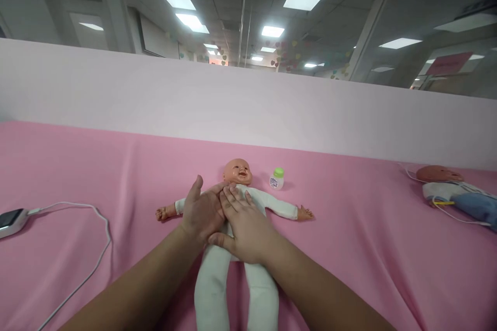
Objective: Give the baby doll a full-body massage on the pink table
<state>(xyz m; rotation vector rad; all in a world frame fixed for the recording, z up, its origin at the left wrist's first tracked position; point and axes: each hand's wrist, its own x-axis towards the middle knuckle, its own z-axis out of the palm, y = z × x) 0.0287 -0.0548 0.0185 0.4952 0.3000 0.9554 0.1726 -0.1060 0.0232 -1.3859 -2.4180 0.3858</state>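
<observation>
A baby doll [259, 289] with a soft white body lies on its back on a pink cloth, arms spread and head toward the wall. Over its torso, my left hand [205, 212] is turned palm up with the fingers stretched out. My right hand [248, 225] lies palm down, its flat fingers resting across the fingers of my left hand. Neither hand grips anything. Beside the doll's head, to the right, stands a small clear bottle [276, 180] with a green cap and a printed label. Most of the doll's chest is hidden under my hands.
At the left edge lies a white device [13, 221] with a dark screen and a white cable [106, 227]. A second doll [471, 201] in white and blue lies at the far right. Behind the pink cloth [341, 279] rises a low white wall [233, 106] below glass.
</observation>
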